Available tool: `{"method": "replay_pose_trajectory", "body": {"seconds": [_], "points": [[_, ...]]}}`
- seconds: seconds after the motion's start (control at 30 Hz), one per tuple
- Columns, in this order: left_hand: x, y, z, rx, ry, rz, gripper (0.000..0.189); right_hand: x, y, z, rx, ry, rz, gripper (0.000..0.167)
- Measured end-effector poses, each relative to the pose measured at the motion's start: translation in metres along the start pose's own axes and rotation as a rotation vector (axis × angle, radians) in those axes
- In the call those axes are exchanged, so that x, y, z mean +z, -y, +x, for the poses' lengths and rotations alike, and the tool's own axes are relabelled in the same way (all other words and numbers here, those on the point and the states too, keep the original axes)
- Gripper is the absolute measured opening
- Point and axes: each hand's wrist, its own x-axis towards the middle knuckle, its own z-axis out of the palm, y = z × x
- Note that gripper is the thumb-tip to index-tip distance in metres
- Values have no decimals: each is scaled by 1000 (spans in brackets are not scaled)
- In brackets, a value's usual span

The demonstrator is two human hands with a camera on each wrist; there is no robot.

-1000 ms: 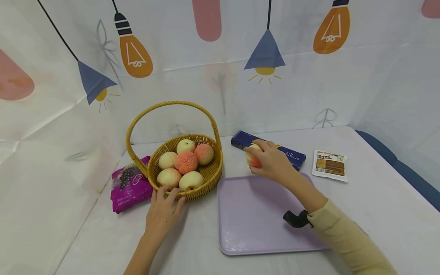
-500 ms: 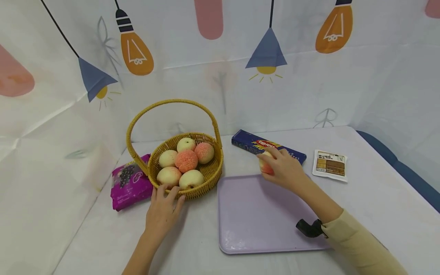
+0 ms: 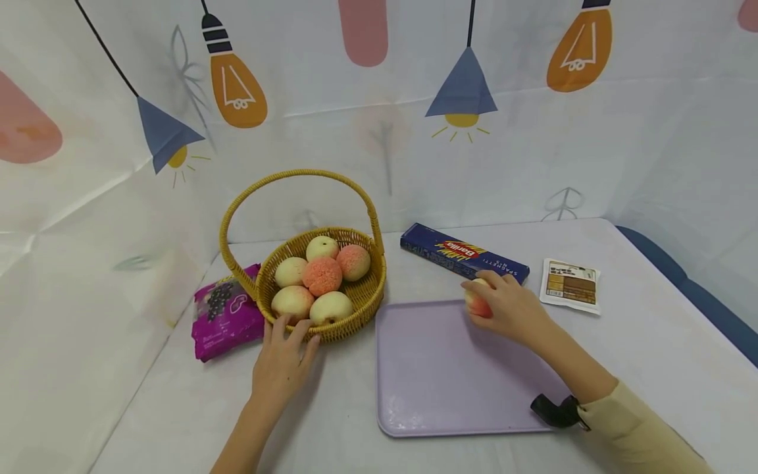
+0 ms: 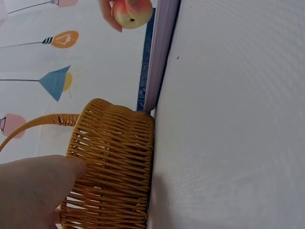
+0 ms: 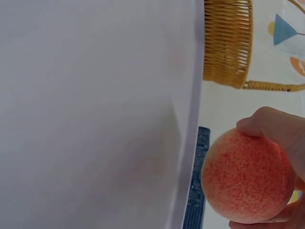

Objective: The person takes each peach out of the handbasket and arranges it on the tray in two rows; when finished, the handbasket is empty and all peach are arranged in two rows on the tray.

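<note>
Gripped peach (image 3: 478,305) within curled right hand (image 3: 510,309), by far edge of tray (image 3: 456,382)
Rested spread left hand (image 3: 280,365) on basket (image 3: 361,320)

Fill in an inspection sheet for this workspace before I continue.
Surface: white-covered table; lilac tray lying on it.
Job's things: peach held up near the tray's far edge; wicker basket with six more peaches.
Clutter: purple packet beside the basket; blue spaghetti box behind the tray; white-and-brown packet right of the box.
Grips: left grip holds the basket's near rim; right grip holds the peach; black curved piece beside the right sleeve.
Cables: nothing seen.
Surroundings: white backdrop printed with lamps.
</note>
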Motion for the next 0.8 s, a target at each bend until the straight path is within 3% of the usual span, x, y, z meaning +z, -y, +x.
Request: {"method": "replay_pose_trajectory", "body": {"seconds": [0.17,0.3,0.8], "points": [[-2,-1,-2,-20,25,9,35,2,-3,-6,7,33,17,47],[-6,0,-4,-37,9,37,36,4,-4,-9,11,48,30,48],[-7,-2,-4,-19,-20,-8,34,4,-9,-15,82,100,60,42]]}}
